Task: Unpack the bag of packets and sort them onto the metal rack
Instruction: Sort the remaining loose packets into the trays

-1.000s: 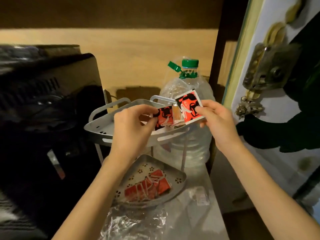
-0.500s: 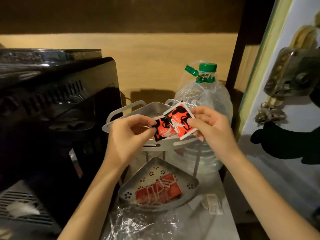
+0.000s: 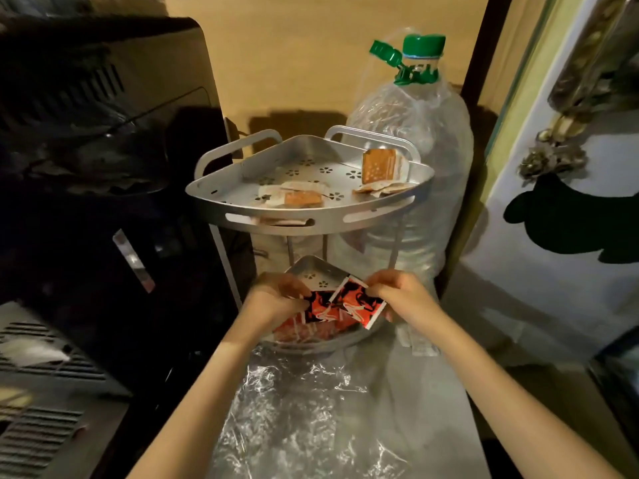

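Packets (image 3: 358, 302) in red and black, 2 of them, are pinched between both hands, left (image 3: 280, 297) and right (image 3: 397, 293), just above the metal rack's lower shelf (image 3: 313, 267), where more red packets (image 3: 304, 331) lie.

No readable text from my feed. Red-and-black packets (image 3: 349, 304) over lower shelf carry white markings, too blurred for me to make out letters. Orange packets (image 3: 378, 165) on top shelf of metal rack (image 3: 301, 221) show pale speckles, no legible print. Green neck band on water bottle (image 3: 418, 72) has light marks, unreadable. No numbers, brands or signs I can read anywhere else in frame.
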Available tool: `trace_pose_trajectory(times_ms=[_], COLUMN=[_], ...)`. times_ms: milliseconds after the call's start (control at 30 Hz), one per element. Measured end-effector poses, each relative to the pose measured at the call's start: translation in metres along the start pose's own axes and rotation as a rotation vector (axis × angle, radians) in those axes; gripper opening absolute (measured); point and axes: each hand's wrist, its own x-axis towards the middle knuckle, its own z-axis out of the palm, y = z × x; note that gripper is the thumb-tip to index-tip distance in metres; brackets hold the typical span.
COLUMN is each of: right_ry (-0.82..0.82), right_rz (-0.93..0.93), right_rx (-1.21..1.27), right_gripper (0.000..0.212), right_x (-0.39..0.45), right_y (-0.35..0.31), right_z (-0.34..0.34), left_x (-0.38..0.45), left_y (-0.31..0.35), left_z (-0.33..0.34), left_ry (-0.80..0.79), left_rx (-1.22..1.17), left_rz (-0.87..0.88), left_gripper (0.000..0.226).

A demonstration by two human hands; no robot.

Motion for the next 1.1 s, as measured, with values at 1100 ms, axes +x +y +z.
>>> trace_pose_trajectory(times_ms=[1100], right_ry=[0.188], right_rz=[0.141], right_rx=[-0.048], right_gripper=[0.023], right_x=[0.032], right_y=[0.097], right_z=[-0.042], left_x=[0.056], left_y=[0.007], left_z=[0.117], left_ry=[-0.159], left_rx=[0.348], left_rz=[0.347], left_gripper=[0.024])
